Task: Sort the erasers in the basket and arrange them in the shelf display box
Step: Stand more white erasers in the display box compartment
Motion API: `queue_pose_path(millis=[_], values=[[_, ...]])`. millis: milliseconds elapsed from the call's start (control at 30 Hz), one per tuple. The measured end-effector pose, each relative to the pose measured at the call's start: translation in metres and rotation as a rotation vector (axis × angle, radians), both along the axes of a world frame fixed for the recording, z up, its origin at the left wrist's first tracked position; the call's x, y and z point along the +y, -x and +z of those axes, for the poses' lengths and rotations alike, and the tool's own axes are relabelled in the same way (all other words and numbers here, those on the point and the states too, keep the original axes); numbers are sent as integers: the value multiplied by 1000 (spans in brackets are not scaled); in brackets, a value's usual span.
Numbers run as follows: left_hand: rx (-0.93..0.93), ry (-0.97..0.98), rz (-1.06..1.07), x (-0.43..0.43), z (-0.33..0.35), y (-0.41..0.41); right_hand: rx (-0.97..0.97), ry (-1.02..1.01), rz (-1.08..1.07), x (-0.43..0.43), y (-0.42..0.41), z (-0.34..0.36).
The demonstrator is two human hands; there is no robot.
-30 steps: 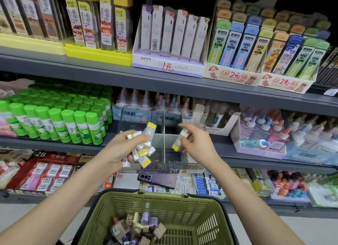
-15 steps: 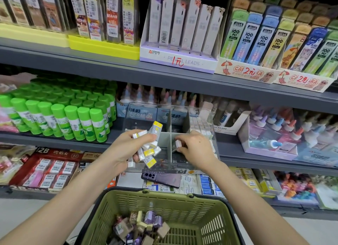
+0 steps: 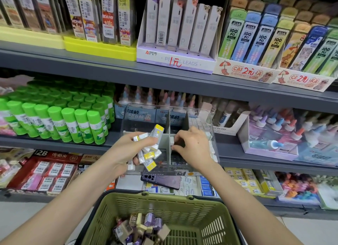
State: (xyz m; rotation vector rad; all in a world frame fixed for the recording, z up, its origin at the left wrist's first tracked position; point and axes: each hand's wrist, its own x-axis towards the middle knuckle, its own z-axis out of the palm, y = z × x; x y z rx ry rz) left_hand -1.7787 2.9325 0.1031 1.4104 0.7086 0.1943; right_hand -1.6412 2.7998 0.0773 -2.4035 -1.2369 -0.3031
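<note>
A clear display box [image 3: 210,120] with grey dividers stands on the middle shelf. My left hand [image 3: 126,151] grips a bunch of white erasers with yellow sleeves [image 3: 149,154] just in front of the box's left compartment. My right hand [image 3: 192,148] reaches into the middle compartment and pinches one white eraser [image 3: 172,141] against the divider. White erasers [image 3: 196,121] are stacked in the right compartment. Below, an olive green basket [image 3: 182,204] holds several purple and tan erasers [image 3: 140,226].
Green glue sticks [image 3: 60,120] fill the shelf left of the box. A purple phone [image 3: 161,180] lies on the lower shelf under the box. Boxes of glue bottles [image 3: 270,135] stand to the right. Pencil lead packs [image 3: 179,31] line the upper shelf.
My right hand has carried one eraser from above the box down into the middle compartment. My left hand has kept its bunch of erasers nearly still.
</note>
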Motion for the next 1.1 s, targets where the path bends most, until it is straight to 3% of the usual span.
queue_pose_path(millis=[167,233,300,400,467,567,700,800,900,967,1100], values=[[6,19,-40,-2,2,1,69,-17,-27,-5,1,6],[11,40,-55,-2,4,2,155,-149,-9,-12,2,13],[16,58,-84,-2,6,3,249,-277,146,-19,5,21],[31,58,-152,-5,11,6,103,-200,376,-17,12,24],[29,73,-188,-8,13,7,-9,-192,441,-11,13,23],[2,156,-232,-11,13,8,-31,-232,474,-12,13,23],[-5,311,-175,-7,11,5,236,-351,337,-25,11,29],[38,311,-115,-3,10,4,531,-413,143,-33,1,34],[41,317,-93,-1,8,3,771,-459,130,-39,-5,36],[36,311,-83,-1,6,2,771,-383,104,-38,-6,34],[40,308,-74,-2,3,0,434,-16,-4,-32,-9,30]])
